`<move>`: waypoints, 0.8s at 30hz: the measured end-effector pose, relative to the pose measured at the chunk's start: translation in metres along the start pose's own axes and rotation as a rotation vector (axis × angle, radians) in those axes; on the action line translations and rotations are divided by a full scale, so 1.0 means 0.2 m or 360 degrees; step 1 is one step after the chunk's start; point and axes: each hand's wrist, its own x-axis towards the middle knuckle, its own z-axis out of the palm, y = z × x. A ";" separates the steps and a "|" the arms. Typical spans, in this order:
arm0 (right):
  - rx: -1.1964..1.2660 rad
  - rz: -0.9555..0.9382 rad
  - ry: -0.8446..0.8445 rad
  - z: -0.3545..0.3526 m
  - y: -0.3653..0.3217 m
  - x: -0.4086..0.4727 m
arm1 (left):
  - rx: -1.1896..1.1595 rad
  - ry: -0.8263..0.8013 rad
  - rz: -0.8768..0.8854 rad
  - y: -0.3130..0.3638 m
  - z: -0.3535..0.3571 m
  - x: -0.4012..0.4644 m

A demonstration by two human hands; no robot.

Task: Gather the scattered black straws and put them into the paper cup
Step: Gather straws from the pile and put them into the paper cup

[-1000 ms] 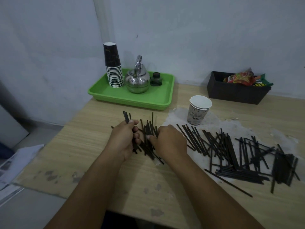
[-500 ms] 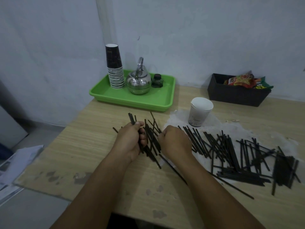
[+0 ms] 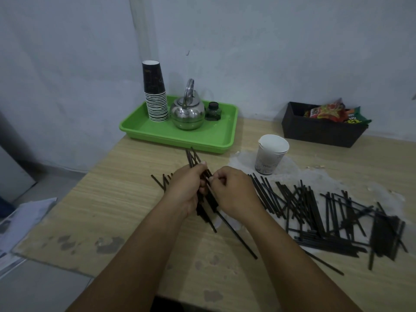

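Black straws (image 3: 203,199) sit bunched between our hands: the left hand (image 3: 188,191) is curled around the bundle, the right hand (image 3: 234,192) pinches its side with the fingertips. The bundle's long axis runs away from us, its far ends poking out past the left hand. Beyond and to the right of the right hand stands the paper cup (image 3: 271,154), upright, mouth open. We judge the right hand nearer to it. More loose straws (image 3: 326,212) lie right of the right hand.

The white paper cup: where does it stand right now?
The white paper cup stands upright right of centre, just off the green tray, beyond the right hand.
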 end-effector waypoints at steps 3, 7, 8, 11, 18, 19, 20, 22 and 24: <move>0.0028 -0.0017 0.0001 0.01 0.01 0.00 | 0.0006 0.0040 -0.0011 0.00 0.00 0.00; 0.0031 0.0085 0.0019 0.01 0.02 0.01 | -0.0021 0.0112 -0.0024 0.00 0.01 0.02; 0.0018 0.0111 0.0034 0.01 0.03 0.02 | -0.0021 0.0138 -0.0037 0.01 0.00 0.03; 0.0131 0.0160 0.0129 -0.01 0.05 0.02 | 0.0020 0.0176 -0.0044 0.01 -0.01 0.06; 0.0825 0.0315 0.0144 -0.04 0.01 0.05 | 0.0168 0.0199 0.0026 0.00 0.02 0.07; 0.0849 0.0338 0.0133 -0.04 0.01 0.06 | 0.0143 0.0181 0.0019 0.00 0.02 0.06; 0.0874 0.0357 0.0126 -0.04 0.00 0.07 | 0.0111 0.0151 0.0007 0.00 0.02 0.06; 0.0989 0.0380 0.0111 -0.04 -0.01 0.08 | 0.0019 0.0062 -0.0034 0.01 0.03 0.04; 0.1154 0.0409 0.0070 -0.05 -0.02 0.09 | -0.0038 -0.0022 -0.0074 0.02 0.04 0.02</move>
